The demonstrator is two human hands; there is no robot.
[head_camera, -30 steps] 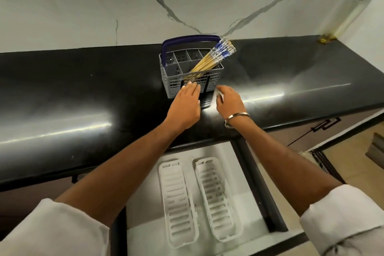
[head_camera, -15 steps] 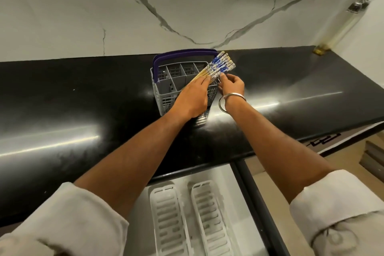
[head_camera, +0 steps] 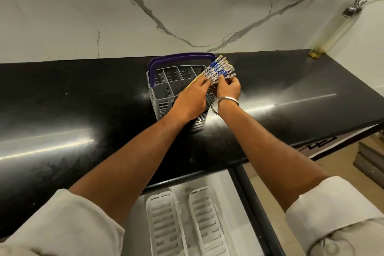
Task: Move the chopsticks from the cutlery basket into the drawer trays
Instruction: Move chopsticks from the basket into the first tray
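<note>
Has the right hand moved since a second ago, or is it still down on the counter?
Yes. The right hand has risen from the countertop beside the cutlery basket to its top rim, where it pinches the chopsticks.

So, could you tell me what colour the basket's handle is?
The handle is dark purple-blue, clearest in the head view.

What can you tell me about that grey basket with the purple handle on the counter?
The cutlery basket looks like grey plastic, with mesh-like slotted walls and an arched purple handle standing over it. Inside, dividers split it into several compartments; those in view look empty. It stands upright on the black countertop, near the marble-look wall. A bundle of chopsticks with blue-and-white patterned ends leans out over its right side. The left hand and right hand both hold that bundle and hide the basket's near right corner.
</note>
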